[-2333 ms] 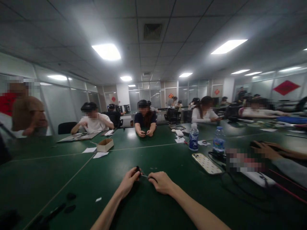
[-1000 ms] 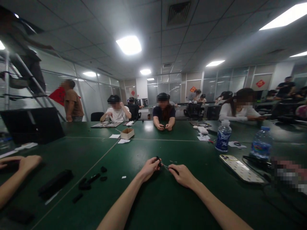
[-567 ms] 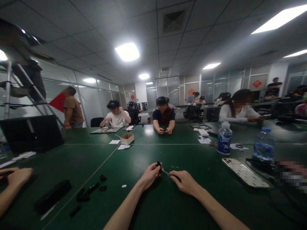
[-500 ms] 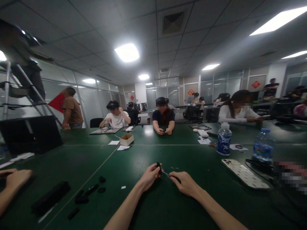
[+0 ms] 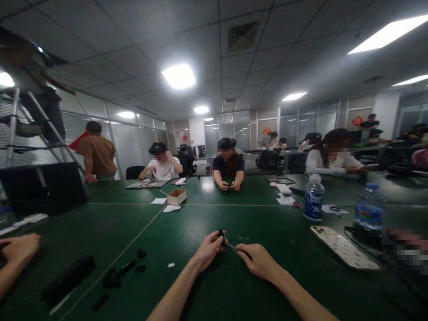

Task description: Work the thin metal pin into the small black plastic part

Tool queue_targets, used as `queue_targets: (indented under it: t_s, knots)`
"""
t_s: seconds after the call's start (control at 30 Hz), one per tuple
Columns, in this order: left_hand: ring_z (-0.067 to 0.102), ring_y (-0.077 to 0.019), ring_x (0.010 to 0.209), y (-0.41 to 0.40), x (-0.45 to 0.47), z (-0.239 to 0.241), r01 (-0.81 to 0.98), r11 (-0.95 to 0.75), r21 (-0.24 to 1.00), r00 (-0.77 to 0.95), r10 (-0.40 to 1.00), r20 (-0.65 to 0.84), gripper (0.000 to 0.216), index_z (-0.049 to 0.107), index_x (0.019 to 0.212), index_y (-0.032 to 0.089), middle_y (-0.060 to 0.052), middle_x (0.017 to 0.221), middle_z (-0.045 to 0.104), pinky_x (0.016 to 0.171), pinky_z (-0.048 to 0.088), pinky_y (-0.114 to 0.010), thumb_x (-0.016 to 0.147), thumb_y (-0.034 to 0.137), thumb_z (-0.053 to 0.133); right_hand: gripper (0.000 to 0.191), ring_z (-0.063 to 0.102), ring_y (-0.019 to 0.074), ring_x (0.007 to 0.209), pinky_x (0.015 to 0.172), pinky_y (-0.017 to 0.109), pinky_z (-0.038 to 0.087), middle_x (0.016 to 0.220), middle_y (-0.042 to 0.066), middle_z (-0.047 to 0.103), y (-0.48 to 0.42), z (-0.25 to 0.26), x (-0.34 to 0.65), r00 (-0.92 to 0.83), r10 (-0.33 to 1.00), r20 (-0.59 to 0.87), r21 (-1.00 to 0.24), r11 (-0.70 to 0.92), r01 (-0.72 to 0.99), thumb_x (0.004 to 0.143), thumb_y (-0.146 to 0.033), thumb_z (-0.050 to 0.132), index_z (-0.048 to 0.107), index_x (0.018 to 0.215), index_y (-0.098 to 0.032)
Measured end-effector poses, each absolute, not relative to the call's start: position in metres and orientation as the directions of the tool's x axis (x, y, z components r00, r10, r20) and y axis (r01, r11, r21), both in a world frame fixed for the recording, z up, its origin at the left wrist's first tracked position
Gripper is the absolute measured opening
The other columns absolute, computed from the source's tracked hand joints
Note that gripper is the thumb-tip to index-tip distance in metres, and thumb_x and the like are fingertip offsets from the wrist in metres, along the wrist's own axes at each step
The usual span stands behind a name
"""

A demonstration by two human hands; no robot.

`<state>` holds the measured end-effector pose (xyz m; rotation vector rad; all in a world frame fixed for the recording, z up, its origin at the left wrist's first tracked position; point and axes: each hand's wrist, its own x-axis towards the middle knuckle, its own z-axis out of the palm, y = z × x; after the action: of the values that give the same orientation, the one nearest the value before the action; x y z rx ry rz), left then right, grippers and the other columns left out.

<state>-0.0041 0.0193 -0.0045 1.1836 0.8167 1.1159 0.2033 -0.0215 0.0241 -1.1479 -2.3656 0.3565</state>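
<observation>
My left hand [image 5: 210, 250] is closed around a small black part [image 5: 221, 236], held a little above the green table [image 5: 187, 236]. In my right hand [image 5: 256, 258] is a screwdriver [image 5: 244, 253], its dark handle under the fingers and its thin metal shaft pointing left. The shaft's tip meets the black part or lies very close to it; the exact contact is too small to make out. Several black pieces [image 5: 125, 267] lie on the table to the left of my hands. Nearer to my left forearm is a small white scrap [image 5: 171, 265].
On the right lie a phone in a patterned case [image 5: 344, 247], two water bottles [image 5: 314, 198] and dark cables. A black case [image 5: 68, 278] sits at left, near another person's hand [image 5: 20, 254]. Farther back is a small cardboard box [image 5: 176, 196]. Several people sit across the table.
My hands keep nearly the same pose, with the screwdriver still at the black part. The view has shifted slightly. The standing person in brown at the left has turned away.
</observation>
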Motion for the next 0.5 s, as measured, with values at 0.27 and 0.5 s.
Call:
queue_targets:
  t_s: [0.27, 0.5]
  knots:
    - [0.052, -0.0133, 0.076, 0.0222, -0.0032, -0.0086, -0.157, -0.084, 0.984, 0.272, 0.954, 0.125, 0.053, 0.056, 0.116, 0.015, -0.005, 0.087, 0.061, 0.068, 0.037, -0.025, 0.073, 0.044, 0.065, 0.031, 0.063, 0.0189, 0.081, 0.071, 0.026, 0.044, 0.09, 0.004, 0.067, -0.0218, 0.0216, 0.2013, -0.51, 0.797, 0.325, -0.416, 0.604, 0.679, 0.092, -0.035, 0.036, 0.062, 0.103, -0.024]
    - [0.05, -0.0112, 0.069, 0.0154, -0.0013, -0.0018, -0.165, -0.06, 0.985, 0.32, 0.941, 0.11, 0.051, 0.057, 0.114, 0.014, -0.005, 0.084, 0.061, 0.064, 0.035, -0.023, 0.073, 0.043, 0.065, 0.035, 0.063, 0.0171, 0.073, 0.063, 0.024, 0.045, 0.086, 0.003, 0.067, -0.0161, 0.0189, 0.2036, -0.378, 0.858, 0.349, -0.553, 0.514, 0.656, 0.093, -0.034, 0.029, 0.06, 0.103, -0.023]
